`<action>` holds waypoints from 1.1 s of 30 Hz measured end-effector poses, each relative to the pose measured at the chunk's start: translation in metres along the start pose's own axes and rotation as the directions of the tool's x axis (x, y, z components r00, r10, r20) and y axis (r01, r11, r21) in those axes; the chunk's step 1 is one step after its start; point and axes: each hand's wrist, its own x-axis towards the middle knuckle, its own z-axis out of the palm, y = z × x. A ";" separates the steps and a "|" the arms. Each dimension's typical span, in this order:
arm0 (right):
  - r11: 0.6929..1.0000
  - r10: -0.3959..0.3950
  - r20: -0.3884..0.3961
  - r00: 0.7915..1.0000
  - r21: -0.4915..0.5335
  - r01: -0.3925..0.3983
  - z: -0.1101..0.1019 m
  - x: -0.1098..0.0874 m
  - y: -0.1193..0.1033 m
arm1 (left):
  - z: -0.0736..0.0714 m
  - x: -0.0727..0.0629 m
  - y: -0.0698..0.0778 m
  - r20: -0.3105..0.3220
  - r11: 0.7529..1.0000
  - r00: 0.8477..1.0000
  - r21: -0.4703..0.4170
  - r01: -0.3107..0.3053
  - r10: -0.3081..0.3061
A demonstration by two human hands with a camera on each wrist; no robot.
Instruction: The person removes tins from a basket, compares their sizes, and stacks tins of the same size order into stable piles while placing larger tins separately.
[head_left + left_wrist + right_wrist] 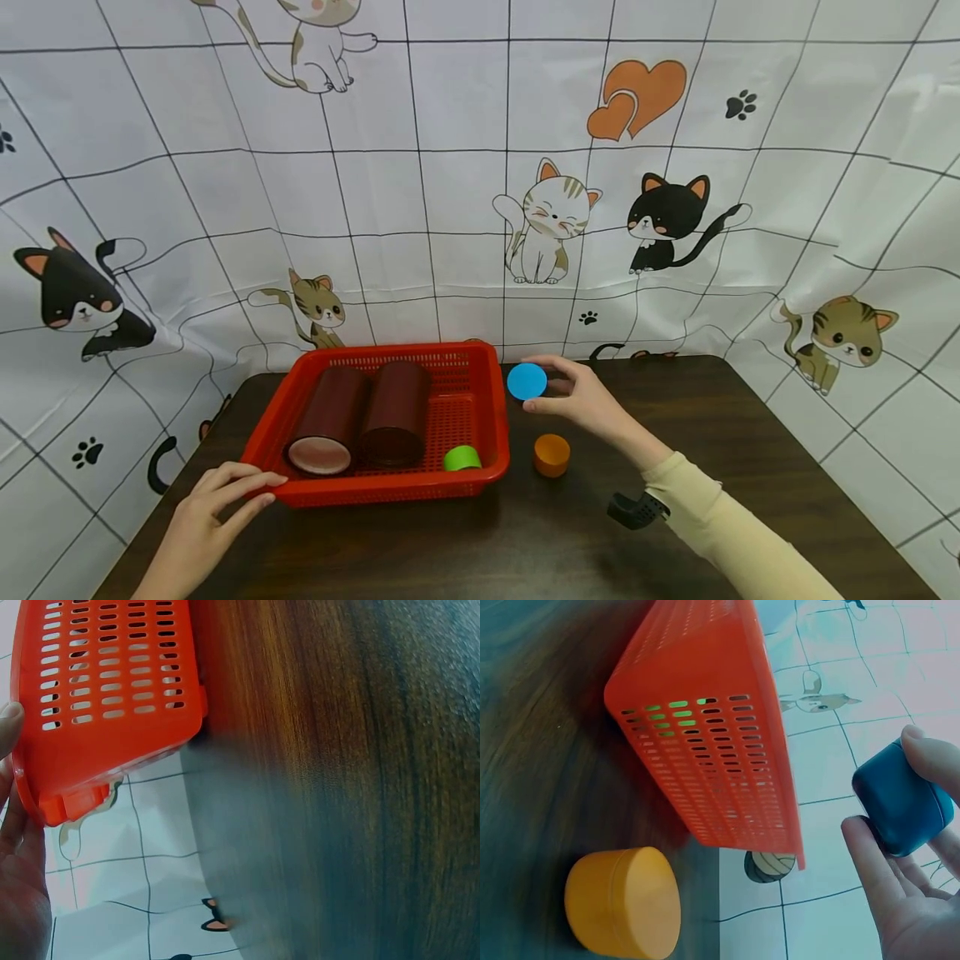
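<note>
Right grip (581, 398): blue container (527, 382) endwise toward viewer

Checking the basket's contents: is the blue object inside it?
No, the right hand holds the blue object outside the red basket, beside its rim.

You face a blue container (527, 382), orange container (552, 455), red basket (382, 493), maroon cylinders (397, 400) and a black-gridded white backdrop (465, 108) patterned with cats.

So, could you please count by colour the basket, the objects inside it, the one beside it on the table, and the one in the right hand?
Red basket: 1
Dark brown cylinders: 2
Green object: 1
Orange container: 1
Blue object: 1
Total: 6
</note>
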 end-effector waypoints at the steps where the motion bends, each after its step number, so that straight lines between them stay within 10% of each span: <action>1: 1.000 -0.004 -0.007 1.000 -0.013 0.004 -0.001 -0.001 0.001 | 0.000 0.000 0.000 0.001 1.000 1.000 -0.001 0.001 -0.001; 33: 0.983 0.060 -0.049 0.997 -0.171 -0.067 -0.014 -0.029 0.043 | 0.000 -0.001 0.001 0.013 1.000 0.999 -0.008 0.029 -0.029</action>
